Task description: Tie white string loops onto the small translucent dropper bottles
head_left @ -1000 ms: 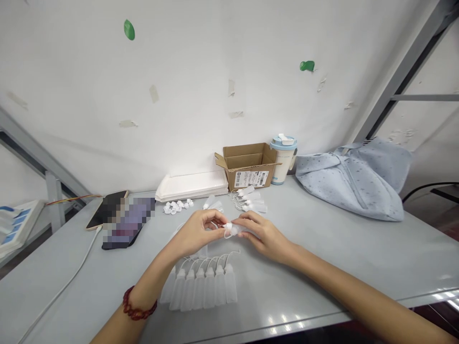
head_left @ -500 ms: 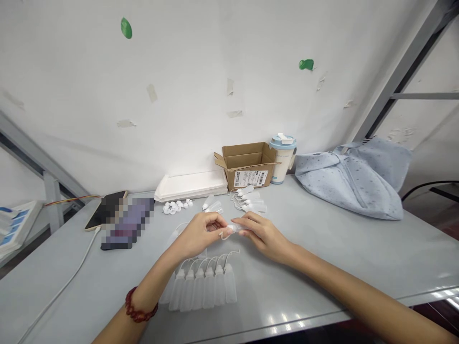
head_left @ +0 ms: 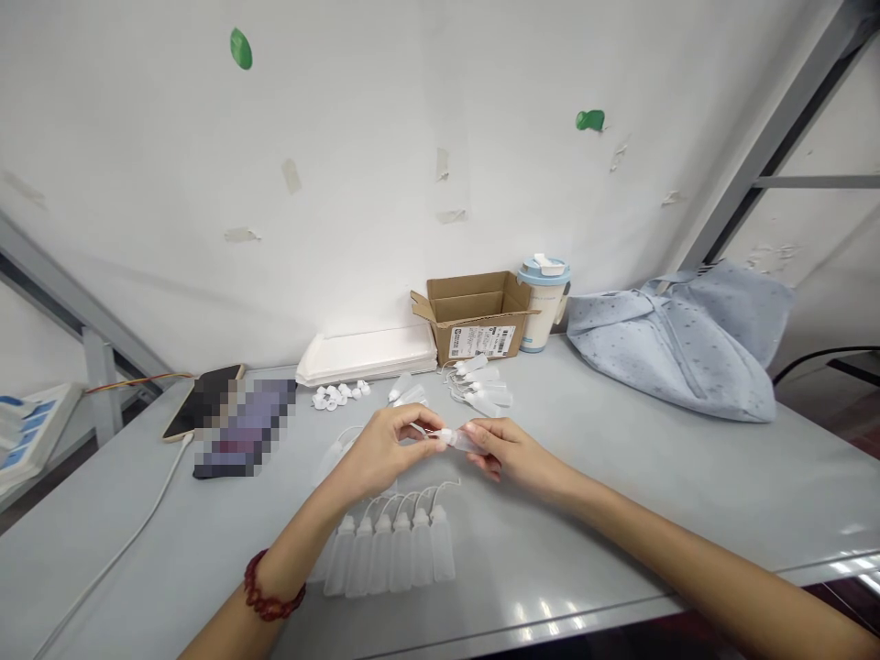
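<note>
Nearest, a row of small translucent plastic squeeze bottles with tethered caps (head_left: 391, 555) lies side by side on the grey table (head_left: 653, 486), nozzles pointing away. It has not moved over the last second.

Just beyond it, both hands hold one more small translucent bottle (head_left: 454, 438) above the table, lying sideways. The left hand (head_left: 381, 449), with a red bead bracelet (head_left: 271, 591) on its wrist, is closed in a pinch on the nozzle end. The right hand (head_left: 512, 454) grips the bottle's body with its fingertips.

A second ago the thin cap tether hung as a loop under the nozzle. Now the loop is gone from sight and the right hand has drawn slightly to the right, so more of the bottle shows between the hands. The cap likely sits under the left fingertips at the nozzle, though the fingers hide it.

Farther off lie a loose heap of the same bottles (head_left: 481, 385) and, to its left, a cluster of small white caps (head_left: 336, 396). A dark phone (head_left: 206, 403) lies at far left. Along the wall stand a white foam tray (head_left: 368, 353), an open cardboard box (head_left: 474, 316), a pale blue lidded cup (head_left: 544, 302) and, at right, a light blue cloth bag (head_left: 680, 344).
</note>
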`<state>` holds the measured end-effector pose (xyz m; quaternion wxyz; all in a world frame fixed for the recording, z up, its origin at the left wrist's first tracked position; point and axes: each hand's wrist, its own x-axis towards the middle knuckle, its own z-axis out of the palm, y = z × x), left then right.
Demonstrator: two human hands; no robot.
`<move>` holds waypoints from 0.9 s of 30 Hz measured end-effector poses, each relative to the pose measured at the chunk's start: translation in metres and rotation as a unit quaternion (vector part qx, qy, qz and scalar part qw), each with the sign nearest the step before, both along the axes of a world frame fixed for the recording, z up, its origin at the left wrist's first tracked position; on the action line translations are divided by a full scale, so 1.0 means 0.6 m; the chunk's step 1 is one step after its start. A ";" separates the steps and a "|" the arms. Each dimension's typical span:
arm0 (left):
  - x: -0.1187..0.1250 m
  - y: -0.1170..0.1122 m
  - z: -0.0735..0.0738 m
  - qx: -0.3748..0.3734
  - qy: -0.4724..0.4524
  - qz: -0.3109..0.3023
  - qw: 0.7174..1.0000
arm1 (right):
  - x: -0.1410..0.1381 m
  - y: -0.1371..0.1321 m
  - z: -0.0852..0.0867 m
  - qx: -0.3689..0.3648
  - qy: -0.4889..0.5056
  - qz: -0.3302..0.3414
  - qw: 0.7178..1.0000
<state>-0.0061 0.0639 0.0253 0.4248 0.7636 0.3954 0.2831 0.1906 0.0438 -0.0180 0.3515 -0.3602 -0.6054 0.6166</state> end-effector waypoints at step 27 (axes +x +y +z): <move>0.008 -0.001 -0.011 0.001 0.001 0.024 1.000 | -0.003 0.002 0.007 -0.119 0.054 -0.018 0.991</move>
